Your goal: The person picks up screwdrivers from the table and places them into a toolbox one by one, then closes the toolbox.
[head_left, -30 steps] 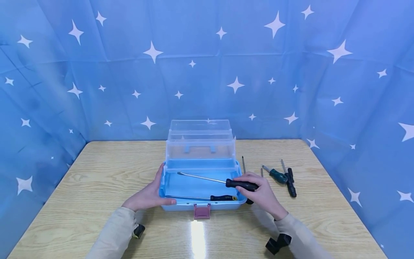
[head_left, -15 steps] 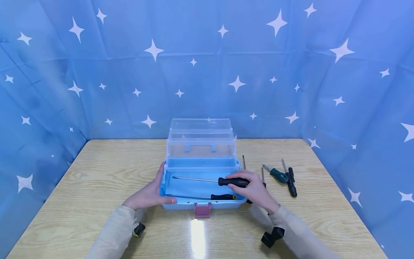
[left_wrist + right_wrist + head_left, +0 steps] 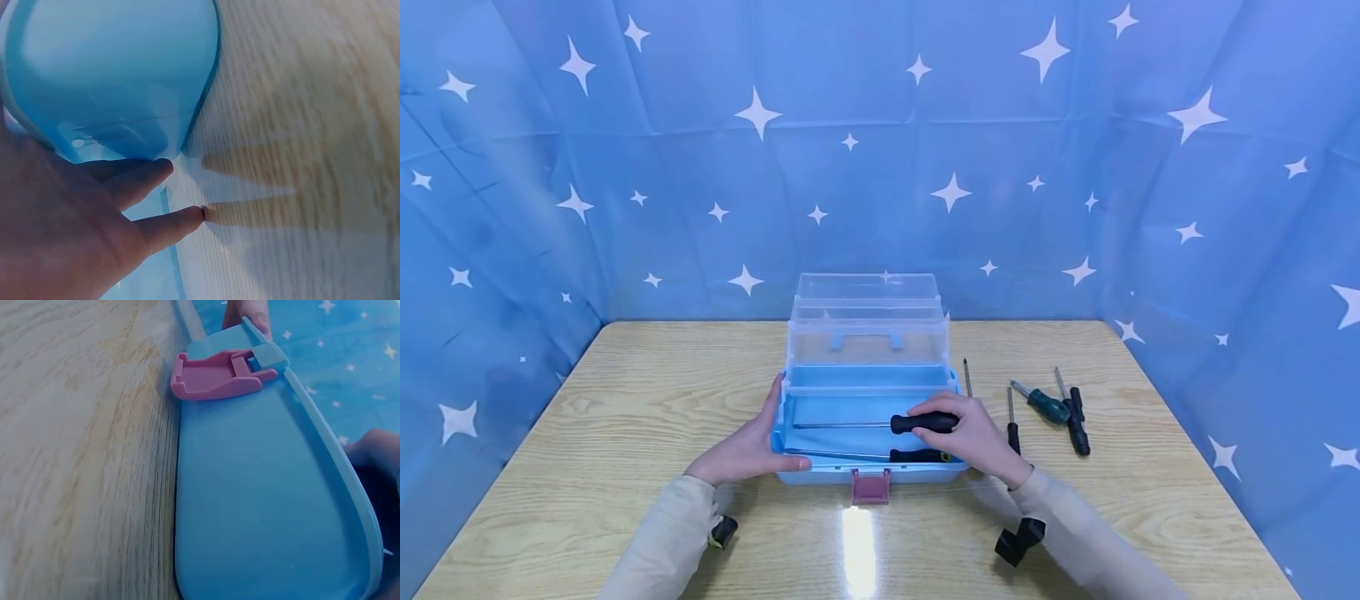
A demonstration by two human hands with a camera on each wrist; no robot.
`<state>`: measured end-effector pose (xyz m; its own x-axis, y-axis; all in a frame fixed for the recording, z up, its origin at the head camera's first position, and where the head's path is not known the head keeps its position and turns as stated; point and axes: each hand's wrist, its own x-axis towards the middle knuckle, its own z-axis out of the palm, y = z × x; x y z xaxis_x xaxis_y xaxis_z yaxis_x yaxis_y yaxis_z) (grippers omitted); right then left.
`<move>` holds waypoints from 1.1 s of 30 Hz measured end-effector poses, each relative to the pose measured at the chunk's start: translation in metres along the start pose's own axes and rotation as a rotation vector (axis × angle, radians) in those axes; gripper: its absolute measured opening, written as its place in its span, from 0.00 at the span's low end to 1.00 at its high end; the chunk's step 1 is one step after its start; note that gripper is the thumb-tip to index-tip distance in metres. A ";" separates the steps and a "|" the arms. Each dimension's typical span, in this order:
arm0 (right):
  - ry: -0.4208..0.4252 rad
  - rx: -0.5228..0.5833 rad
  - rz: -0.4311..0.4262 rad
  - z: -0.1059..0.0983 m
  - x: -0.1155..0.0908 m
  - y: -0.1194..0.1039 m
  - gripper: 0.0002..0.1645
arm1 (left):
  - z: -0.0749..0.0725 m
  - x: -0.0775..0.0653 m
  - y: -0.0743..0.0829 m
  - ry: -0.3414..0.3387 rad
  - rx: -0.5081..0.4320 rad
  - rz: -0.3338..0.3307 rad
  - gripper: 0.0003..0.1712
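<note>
My right hand (image 3: 973, 437) has its fingers curled round the handle of a black screwdriver (image 3: 902, 424), held over the interior of the blue toolbox (image 3: 925, 475), tip toward the toolbox's left end; a second ago that handle was over the toolbox's right rim, so it has come farther left. My left hand (image 3: 747, 452) stays spread against the toolbox's left end, fingers fairly straight, thumb on the front rim. A black-and-yellow screwdriver (image 3: 917, 457) lies along the toolbox's front inside, and a green-handled screwdriver (image 3: 1048, 407) rests on the desk (image 3: 662, 392) to the toolbox's right.
</note>
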<state>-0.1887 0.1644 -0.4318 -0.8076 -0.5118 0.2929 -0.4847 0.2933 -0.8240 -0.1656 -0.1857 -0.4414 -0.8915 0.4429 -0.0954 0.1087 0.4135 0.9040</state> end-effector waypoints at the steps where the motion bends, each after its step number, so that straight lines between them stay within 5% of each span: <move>1: -0.004 -0.008 -0.001 0.000 0.000 0.000 0.12 | 0.000 0.000 0.000 0.000 -0.002 0.001 0.75; 21: -0.038 -0.260 -0.013 0.005 0.008 -0.006 0.13 | 0.001 -0.001 -0.001 0.002 0.035 -0.023 0.75; 33: -0.043 -0.260 0.017 0.009 0.010 -0.007 0.12 | 0.001 -0.001 0.000 0.006 0.025 -0.015 0.75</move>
<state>-0.1904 0.1497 -0.4271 -0.8042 -0.5371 0.2547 -0.5456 0.4971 -0.6747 -0.1646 -0.1858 -0.4419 -0.8955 0.4323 -0.1060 0.1064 0.4393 0.8920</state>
